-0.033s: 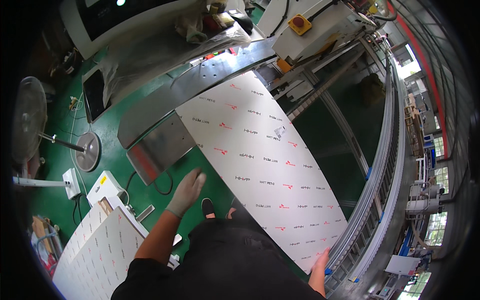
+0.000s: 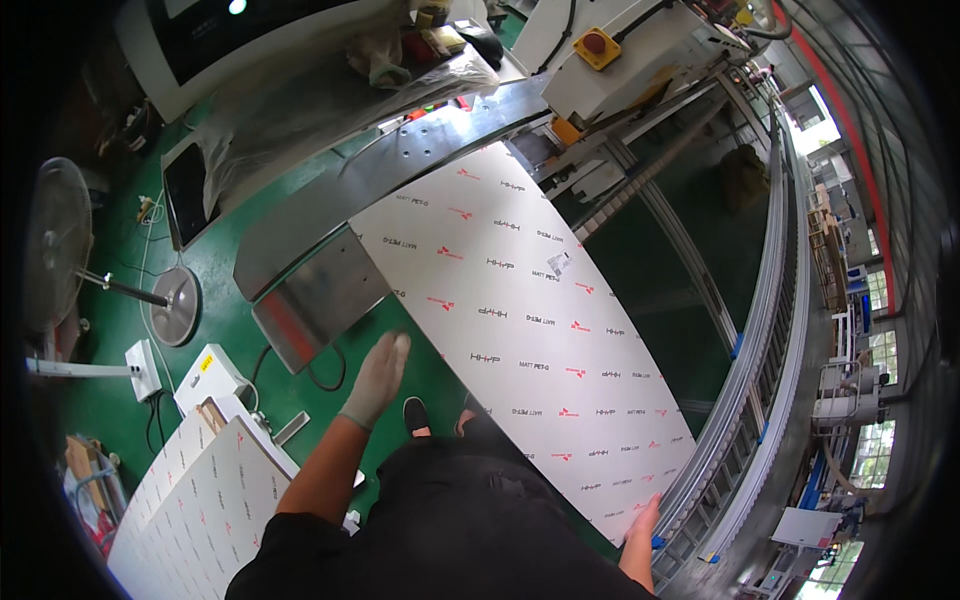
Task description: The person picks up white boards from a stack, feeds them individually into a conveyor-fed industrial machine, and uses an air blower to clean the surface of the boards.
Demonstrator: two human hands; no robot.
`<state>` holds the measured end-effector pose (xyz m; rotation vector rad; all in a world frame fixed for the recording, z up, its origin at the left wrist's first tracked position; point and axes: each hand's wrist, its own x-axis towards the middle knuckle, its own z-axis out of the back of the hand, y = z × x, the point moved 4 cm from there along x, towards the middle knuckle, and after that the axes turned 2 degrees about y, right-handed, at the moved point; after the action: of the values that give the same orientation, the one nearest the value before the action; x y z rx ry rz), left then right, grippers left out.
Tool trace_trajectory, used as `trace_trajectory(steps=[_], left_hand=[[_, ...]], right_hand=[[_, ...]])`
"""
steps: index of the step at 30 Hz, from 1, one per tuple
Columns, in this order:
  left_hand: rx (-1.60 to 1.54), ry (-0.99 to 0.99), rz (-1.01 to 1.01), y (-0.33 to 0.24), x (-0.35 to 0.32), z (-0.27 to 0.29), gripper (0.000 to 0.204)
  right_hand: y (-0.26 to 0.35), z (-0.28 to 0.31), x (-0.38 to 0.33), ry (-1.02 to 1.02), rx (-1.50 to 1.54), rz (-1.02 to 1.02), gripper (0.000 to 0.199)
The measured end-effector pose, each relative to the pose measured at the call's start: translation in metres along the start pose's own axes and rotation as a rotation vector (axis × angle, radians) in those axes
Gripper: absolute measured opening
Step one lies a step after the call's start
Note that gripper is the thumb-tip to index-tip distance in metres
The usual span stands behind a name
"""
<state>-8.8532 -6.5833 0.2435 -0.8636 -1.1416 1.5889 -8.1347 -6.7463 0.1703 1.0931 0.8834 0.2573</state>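
Observation:
A long white film-covered panel [image 2: 540, 330], printed all over in black and red, slants from the metal machine table toward my body. My right hand [image 2: 643, 522], bare, grips its near right corner; part of the hand is on the upper face, and any fingers beneath are hidden. My left hand [image 2: 377, 380], in a pale glove, hangs just left of the panel's long edge without touching it. Its fingers look stretched out and close together, with nothing in them. A small sticker [image 2: 558, 264] lies on the panel's upper part.
The steel machine table [image 2: 330, 215] and a lower steel plate [image 2: 322, 300] border the panel's far left. A slatted metal rail [image 2: 760, 400] curves along the right. At left stand a fan [image 2: 175, 305] and stacked printed panels [image 2: 205, 500]. A red stop button [image 2: 596, 44] sits on the machine.
My left hand has shifted slightly and its fingers look straighter. The panel and my right hand stay almost where they were.

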Motion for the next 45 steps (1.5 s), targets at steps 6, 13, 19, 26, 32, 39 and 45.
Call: trace_trajectory(steps=[6,13,19,26,32,39,45], left_hand=[[-0.193,-0.089,0.188,0.013,0.040,-0.018,0.055],[-0.437,-0.138,0.221,-0.023,0.028,-0.011,0.054],[-0.369,-0.150,0.261,-0.005,0.039,-0.022,0.060],[-0.355,-0.315,0.209,0.016,0.054,-0.048,0.057],[-0.468,-0.316,0.146,0.004,0.053,-0.044,0.051],[-0.482,-0.284,0.197,-0.001,0.062,-0.056,0.052],[-0.724,-0.071,0.236,0.040,0.082,-0.045,0.063]], right_hand=[[0.006,-0.006,0.013,-0.053,0.029,-0.032,0.069],[0.014,-0.015,0.033,-0.094,-0.025,-0.074,0.079],[0.002,-0.013,0.053,-0.092,-0.016,-0.032,0.083],[0.005,-0.015,0.072,-0.130,-0.056,0.013,0.083],[0.007,-0.021,0.071,-0.175,-0.013,0.051,0.078],[0.016,-0.011,0.065,-0.102,0.004,0.133,0.069],[0.082,-0.115,-0.035,-0.660,-1.152,0.546,0.066]])
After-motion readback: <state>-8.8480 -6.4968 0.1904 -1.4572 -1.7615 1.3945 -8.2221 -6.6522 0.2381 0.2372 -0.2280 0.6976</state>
